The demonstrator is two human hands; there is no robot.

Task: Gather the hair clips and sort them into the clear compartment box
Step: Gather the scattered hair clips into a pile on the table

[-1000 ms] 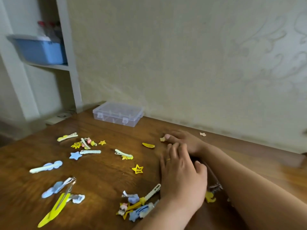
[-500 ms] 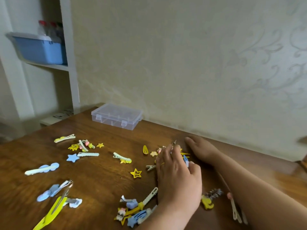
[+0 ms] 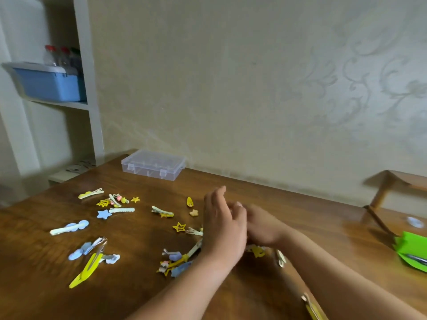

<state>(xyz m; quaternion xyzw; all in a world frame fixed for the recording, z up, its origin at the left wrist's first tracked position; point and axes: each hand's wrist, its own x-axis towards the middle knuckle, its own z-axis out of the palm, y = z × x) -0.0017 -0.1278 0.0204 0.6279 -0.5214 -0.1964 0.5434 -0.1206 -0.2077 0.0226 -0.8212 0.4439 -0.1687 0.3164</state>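
Observation:
The clear compartment box (image 3: 153, 165) stands with its lid down at the back of the wooden table (image 3: 300, 218), near the wall. Several hair clips lie scattered to its front left: a long yellow clip (image 3: 86, 271), a blue cloud clip (image 3: 69, 228), a blue star (image 3: 104, 214) and a yellow star outline (image 3: 179, 227). A small heap of clips (image 3: 175, 262) lies by my left wrist. My left hand (image 3: 221, 227) stands on its edge with fingers fairly straight. My right hand (image 3: 261, 227) is cupped close against it, its fingertips hidden. More clips (image 3: 257, 251) show under my right forearm.
A green object (image 3: 413, 252) lies at the table's right edge, with a wooden frame (image 3: 392, 181) behind it. A white shelf with a blue bin (image 3: 48, 84) stands at the far left. Another yellow clip (image 3: 312, 308) lies near the front edge.
Both hands lay flat on the table a second ago. They have drawn together, and my left hand has turned up onto its edge. Clips between them have been pushed into a bunch.

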